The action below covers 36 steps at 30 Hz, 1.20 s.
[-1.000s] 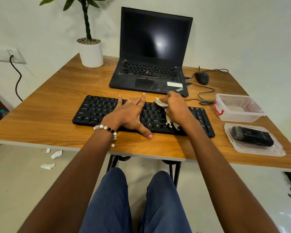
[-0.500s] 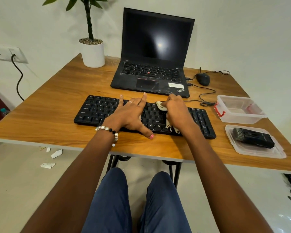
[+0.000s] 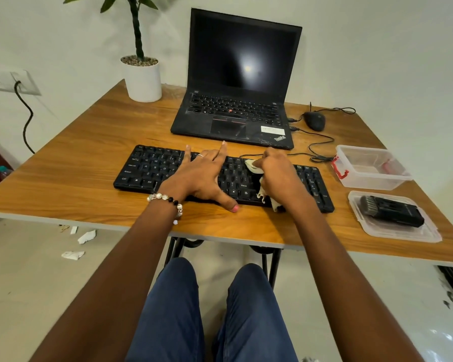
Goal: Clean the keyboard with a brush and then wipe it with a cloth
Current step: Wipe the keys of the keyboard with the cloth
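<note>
Keyboard, black and full-sized, lies across the near middle of the wooden desk, and from the head camera we see both hands working on it. Our left hand rests flat over the middle keys with its fingers straight and spread, the thumb reaching down past the keyboard's near edge onto the wood; a beaded bracelet circles that wrist. Our right hand is curled around a pale, frayed cloth, gripping it and pressing it onto the keys just right of the left hand; one end of the cloth pokes out by the knuckles and a ragged tail hangs out under the palm near the keyboard's front edge. Behind the keyboard stands an open black ThinkPad laptop with a dark screen, and to its right a black wired mouse whose cable loops across the desk. At the right side sits a clear plastic box with a red latch, and nearer us its clear lid holds the black brush, bristles to the left. A white plant pot stands at the far left corner. Paper scraps lie on the floor below.
</note>
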{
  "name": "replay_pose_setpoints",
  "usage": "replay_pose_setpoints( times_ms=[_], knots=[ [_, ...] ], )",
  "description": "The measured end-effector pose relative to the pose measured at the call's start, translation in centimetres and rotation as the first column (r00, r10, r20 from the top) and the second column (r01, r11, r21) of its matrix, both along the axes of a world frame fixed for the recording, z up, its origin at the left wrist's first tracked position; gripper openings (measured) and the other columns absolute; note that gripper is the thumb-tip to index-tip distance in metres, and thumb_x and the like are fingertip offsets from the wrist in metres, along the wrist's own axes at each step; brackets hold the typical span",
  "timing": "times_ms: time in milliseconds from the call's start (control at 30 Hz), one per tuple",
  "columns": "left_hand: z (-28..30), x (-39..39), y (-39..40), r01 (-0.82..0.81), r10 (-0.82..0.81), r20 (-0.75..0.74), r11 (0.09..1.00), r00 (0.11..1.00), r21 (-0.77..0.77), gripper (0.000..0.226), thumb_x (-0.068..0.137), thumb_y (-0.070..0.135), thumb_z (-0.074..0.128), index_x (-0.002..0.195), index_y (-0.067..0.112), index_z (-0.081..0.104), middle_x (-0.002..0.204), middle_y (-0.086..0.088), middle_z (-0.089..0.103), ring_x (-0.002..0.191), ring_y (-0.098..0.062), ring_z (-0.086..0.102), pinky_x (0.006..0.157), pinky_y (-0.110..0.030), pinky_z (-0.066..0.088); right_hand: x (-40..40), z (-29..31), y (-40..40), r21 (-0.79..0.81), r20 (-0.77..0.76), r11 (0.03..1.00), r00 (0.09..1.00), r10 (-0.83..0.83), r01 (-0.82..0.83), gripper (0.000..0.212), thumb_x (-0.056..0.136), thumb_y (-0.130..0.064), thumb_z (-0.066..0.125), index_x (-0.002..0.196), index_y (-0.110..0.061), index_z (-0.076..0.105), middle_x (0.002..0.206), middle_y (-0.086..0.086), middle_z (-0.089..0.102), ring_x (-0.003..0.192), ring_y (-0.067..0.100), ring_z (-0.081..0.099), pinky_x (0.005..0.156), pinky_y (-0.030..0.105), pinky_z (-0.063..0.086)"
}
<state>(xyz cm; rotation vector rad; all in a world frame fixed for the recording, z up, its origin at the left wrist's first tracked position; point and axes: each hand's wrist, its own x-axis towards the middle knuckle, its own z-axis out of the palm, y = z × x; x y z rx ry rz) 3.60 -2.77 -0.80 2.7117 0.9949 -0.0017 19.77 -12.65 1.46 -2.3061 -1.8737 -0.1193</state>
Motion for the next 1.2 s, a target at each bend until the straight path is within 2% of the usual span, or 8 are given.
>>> replay_pose_setpoints(
  times_ms=[100,233,333,433,567,700,900,1200],
  knots=[
    [-0.1,0.1,0.0,0.003,-0.003,0.004,1.0,1.0,0.016,0.153,0.042,0.089,0.061,0.15,0.017,-0.02,0.162,-0.004,0.004,0.149,-0.021,0.001,0.113,-0.06,-0.016,-2.8,-0.4,0.0,0.006,-0.025,1.0,1.0,0.015,-0.015,0.038,0.088,-0.003,0.06,0.126,-0.005,0.06,0.13,0.013,0.049,0.122,0.028,0.044,0.102,0.034,0.039],
    [-0.2,0.0,0.0,0.002,-0.002,0.024,1.0,1.0,0.021,0.15,0.048,0.084,0.066,0.15,0.015,-0.019,0.162,-0.004,0.008,0.149,-0.021,0.004,0.113,-0.061,-0.014,-4.0,0.3,-0.4,-0.066,-0.076,0.976,0.976,0.204,-0.209,0.046,0.086,-0.006,0.064,0.132,-0.01,0.058,0.123,0.01,0.05,0.118,0.024,0.043,0.094,0.031,0.038],
    [-0.2,0.1,-0.1,0.011,-0.012,0.023,1.0,1.0,0.02,0.15,0.047,0.086,0.064,0.15,0.015,-0.019,0.162,-0.004,0.008,0.149,-0.021,0.004,0.113,-0.06,-0.015,-2.7,0.6,-1.0,-0.093,-0.079,0.959,0.962,0.262,-0.269,0.05,0.087,0.004,0.056,0.134,-0.012,0.057,0.116,0.006,0.05,0.113,0.022,0.044,0.087,0.027,0.034],
    [-0.2,-0.1,-0.1,0.008,-0.009,0.012,1.0,1.0,0.019,0.152,0.043,0.09,0.058,0.151,0.016,-0.018,0.162,-0.004,0.006,0.149,-0.02,0.002,0.113,-0.061,-0.015,-0.7,0.7,-1.6,-0.09,-0.031,0.981,0.985,0.167,-0.169,0.05,0.089,0.007,0.053,0.135,-0.012,0.056,0.117,0.003,0.05,0.112,0.021,0.043,0.085,0.024,0.032],
    [-0.3,-0.1,0.0,0.01,-0.01,0.01,1.0,1.0,0.018,0.152,0.041,0.092,0.056,0.151,0.016,-0.017,0.162,-0.004,0.005,0.149,-0.02,0.002,0.113,-0.061,-0.014,-0.8,0.9,-2.0,-0.072,-0.013,0.997,1.0,-0.015,0.014,0.047,0.088,0.005,0.057,0.133,-0.008,0.056,0.131,0.01,0.048,0.124,0.027,0.04,0.1,0.033,0.039],
    [-0.4,0.0,0.1,0.003,-0.004,0.019,1.0,1.0,0.029,0.151,0.044,0.089,0.061,0.151,0.017,-0.017,0.162,-0.003,0.008,0.149,-0.02,0.005,0.113,-0.061,-0.014,-4.0,0.4,-1.8,-0.064,-0.056,0.998,0.998,0.002,-0.006,0.038,0.088,-0.003,0.061,0.125,-0.005,0.06,0.135,0.014,0.046,0.128,0.028,0.039,0.103,0.037,0.04],
    [-0.6,0.0,0.1,0.007,-0.008,0.027,1.0,1.0,0.022,0.152,0.043,0.09,0.06,0.151,0.017,-0.018,0.162,-0.002,0.009,0.149,-0.02,0.005,0.113,-0.061,-0.014,-4.1,0.7,-2.6,-0.117,-0.116,0.978,0.98,0.16,-0.173,0.051,0.089,-0.006,0.062,0.138,-0.014,0.052,0.128,0.006,0.048,0.119,0.023,0.04,0.1,0.031,0.035],
    [-0.3,-0.1,-0.1,0.003,-0.004,0.014,1.0,1.0,0.027,0.152,0.043,0.091,0.059,0.151,0.017,-0.017,0.162,-0.003,0.006,0.149,-0.02,0.003,0.114,-0.06,-0.014,-4.0,0.4,-3.2,-0.058,-0.058,0.993,0.993,-0.102,0.099,0.041,0.089,-0.004,0.061,0.129,-0.006,0.059,0.133,0.012,0.047,0.124,0.029,0.039,0.1,0.039,0.044]
  ],
)
